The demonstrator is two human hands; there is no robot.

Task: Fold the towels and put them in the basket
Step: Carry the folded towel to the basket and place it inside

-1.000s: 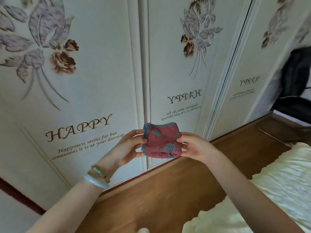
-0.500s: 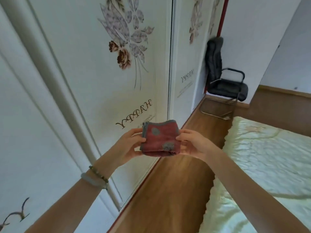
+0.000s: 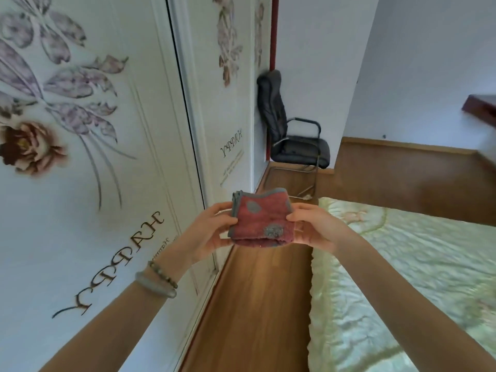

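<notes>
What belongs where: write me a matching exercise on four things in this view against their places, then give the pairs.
Things
1. folded red towel
2. black office chair
3. quilted bedspread
4. pale bangle

Places
A. in the far corner of the room
B. around a wrist
C. held between the left hand and the right hand
D. on the right, beside the wooden floor

Pairs: 1-C, 2-A, 3-D, 4-B
</notes>
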